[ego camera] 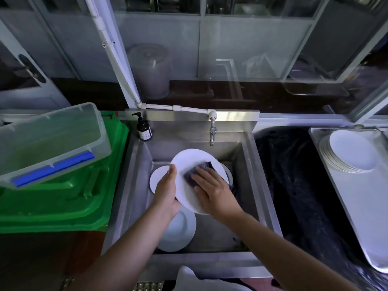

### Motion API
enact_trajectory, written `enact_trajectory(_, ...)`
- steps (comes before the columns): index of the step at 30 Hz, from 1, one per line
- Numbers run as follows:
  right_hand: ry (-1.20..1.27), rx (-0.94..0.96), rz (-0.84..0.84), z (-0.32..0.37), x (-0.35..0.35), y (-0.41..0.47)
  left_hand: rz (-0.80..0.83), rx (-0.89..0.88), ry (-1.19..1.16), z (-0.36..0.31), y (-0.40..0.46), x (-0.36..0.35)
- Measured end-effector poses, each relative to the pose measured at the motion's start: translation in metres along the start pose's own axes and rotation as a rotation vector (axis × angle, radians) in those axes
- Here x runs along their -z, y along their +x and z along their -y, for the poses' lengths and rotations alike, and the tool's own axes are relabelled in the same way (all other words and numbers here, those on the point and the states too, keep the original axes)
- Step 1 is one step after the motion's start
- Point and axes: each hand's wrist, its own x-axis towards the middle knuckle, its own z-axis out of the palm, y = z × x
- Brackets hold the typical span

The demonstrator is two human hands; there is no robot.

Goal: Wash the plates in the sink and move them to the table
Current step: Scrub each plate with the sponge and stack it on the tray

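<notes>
Over the steel sink (138, 164) I hold a white plate (189, 162) tilted up. My left hand (165, 192) grips its left rim, thumb on the face. My right hand (212, 190) presses a dark blue sponge (196, 172) flat against the plate's face. Beneath it lie more white plates: one at the left (156, 178) of the basin, one near the front (180, 229), and one partly hidden at the right (228, 175). A stack of white plates (350, 152) sits on a metal tray (361, 198) at the far right.
The tap (212, 131) hangs over the back of the basin, with a dark soap pump bottle (143, 128) on the sink's back left corner. A clear lidded box (52, 141) rests on a green bin (69, 198) at the left. A black bag (294, 175) lies between sink and tray.
</notes>
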Motion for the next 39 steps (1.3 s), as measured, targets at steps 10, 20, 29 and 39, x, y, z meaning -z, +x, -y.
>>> enact_trajectory(10, -0.254, 0.111, 0.147, -0.016, 0.011, -0.018, -0.087, 0.141, -0.15, 0.0, 0.017, 0.011)
enact_trajectory(20, -0.38, 0.286, 0.248, -0.044, 0.047, 0.021, 0.318, -0.37, 1.19, 0.004, 0.045, 0.051)
enact_trajectory(29, -0.362, 0.485, 0.3, -0.047, 0.072, 0.053, 0.779, -0.626, 1.606, 0.003, 0.046, 0.028)
enact_trajectory(39, 0.161, -0.359, 0.027, -0.033, 0.064, 0.06, 0.615, 0.156, 0.274, 0.02, 0.023, 0.02)
